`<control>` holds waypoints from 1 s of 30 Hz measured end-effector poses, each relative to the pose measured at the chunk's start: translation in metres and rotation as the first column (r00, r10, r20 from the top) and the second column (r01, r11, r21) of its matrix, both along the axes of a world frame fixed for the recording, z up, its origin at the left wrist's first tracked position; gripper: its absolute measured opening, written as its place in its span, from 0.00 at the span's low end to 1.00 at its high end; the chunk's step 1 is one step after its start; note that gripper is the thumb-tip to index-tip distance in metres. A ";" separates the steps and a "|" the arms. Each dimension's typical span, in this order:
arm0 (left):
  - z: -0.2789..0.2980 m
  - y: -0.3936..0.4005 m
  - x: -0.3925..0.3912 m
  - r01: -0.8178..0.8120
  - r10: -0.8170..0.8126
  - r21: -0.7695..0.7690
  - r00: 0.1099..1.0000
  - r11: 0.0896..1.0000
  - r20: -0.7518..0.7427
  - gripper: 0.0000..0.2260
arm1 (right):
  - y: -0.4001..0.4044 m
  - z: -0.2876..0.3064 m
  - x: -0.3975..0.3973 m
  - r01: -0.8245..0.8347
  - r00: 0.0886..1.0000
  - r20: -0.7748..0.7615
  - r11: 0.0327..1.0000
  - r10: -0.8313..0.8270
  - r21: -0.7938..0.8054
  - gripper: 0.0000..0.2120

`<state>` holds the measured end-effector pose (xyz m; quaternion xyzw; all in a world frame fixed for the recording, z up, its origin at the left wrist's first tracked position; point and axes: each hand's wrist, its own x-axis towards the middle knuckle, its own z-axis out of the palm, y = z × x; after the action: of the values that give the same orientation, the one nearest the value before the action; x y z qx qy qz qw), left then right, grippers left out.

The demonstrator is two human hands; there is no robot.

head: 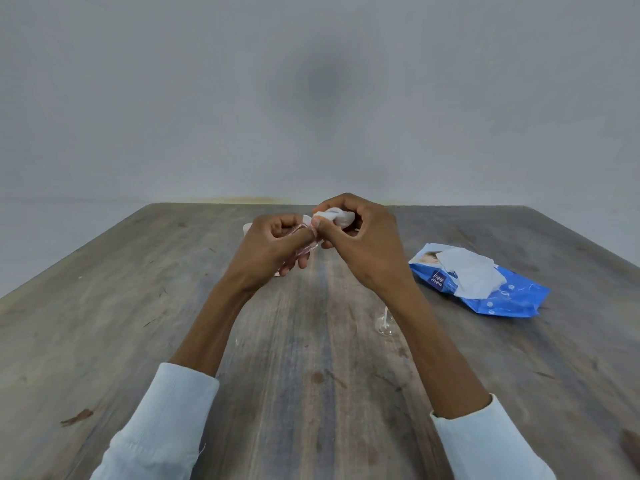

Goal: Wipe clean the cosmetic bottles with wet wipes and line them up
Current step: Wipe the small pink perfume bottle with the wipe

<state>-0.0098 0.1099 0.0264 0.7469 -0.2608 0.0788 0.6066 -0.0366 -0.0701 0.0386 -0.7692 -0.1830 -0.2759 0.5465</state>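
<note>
Both hands are raised together over the far middle of the grey wood-grain desk (104, 323). The left hand (268, 249) has its fingers (289, 221) curled closed around a small clear, pink-tinted cosmetic bottle (304, 250), which lies slanted across the palm; only parts of the bottle show between the fingers, so its cap and label cannot be made out. The right hand (360, 242) is closed on a bunched white wet wipe (337, 216), pinched between thumb and forefinger and pressed against the upper end of the bottle, where the two hands touch. A pale pink item (246, 228) shows just past the left hand on the desk; most of it is hidden and its nature cannot be told. To the right, well apart from the hands, a blue wet wipes pack (498, 299) lies flat on the desk, with a white wipe (467, 273) pulled partly out and draped over its top. Nearer the camera, just beside the right forearm on its left side, a small clear bottle (384, 323) stands on the desk, partly hidden by the arm; a thin white tube shows inside it. Both forearms are bare, with pale blue sleeves (166, 420) pushed up at the near edge of the view. A plain grey wall (311, 98) stands behind the far edge of the desk
</note>
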 end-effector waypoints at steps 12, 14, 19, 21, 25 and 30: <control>0.009 -0.002 -0.006 0.000 -0.062 -0.250 0.969 0.968 -0.239 0.12 | 0.008 0.006 -0.007 0.025 0.983 0.183 0.999 -0.030 0.030 0.09; 0.010 -0.002 -0.006 0.019 -0.098 -0.277 0.956 0.961 -0.275 0.11 | 0.010 0.006 -0.008 0.067 0.958 0.280 0.998 -0.066 0.006 0.09; 0.014 -0.005 0.002 0.102 -0.162 -0.320 0.973 0.942 -0.166 0.10 | 0.011 0.004 -0.010 0.232 0.894 0.394 0.973 -0.213 -0.001 0.11; 0.016 -0.008 0.006 0.090 -0.137 -0.290 0.980 0.953 -0.147 0.10 | 0.010 0.004 -0.009 0.284 0.878 0.401 0.959 -0.261 0.000 0.11; 0.008 -0.014 0.009 0.085 -0.114 -0.258 0.989 0.963 -0.099 0.07 | 0.008 0.003 -0.008 0.304 0.888 0.364 0.953 -0.281 -0.007 0.10; 0.002 -0.005 0.011 0.096 -0.113 -0.223 0.991 0.970 -0.065 0.08 | 0.005 0.005 -0.005 0.212 0.932 0.327 0.966 -0.153 -0.151 0.09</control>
<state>0.0012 0.1049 0.0286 0.6631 -0.2659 0.0460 0.6982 -0.0417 -0.0647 0.0434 -0.7764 -0.2195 -0.4261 0.4093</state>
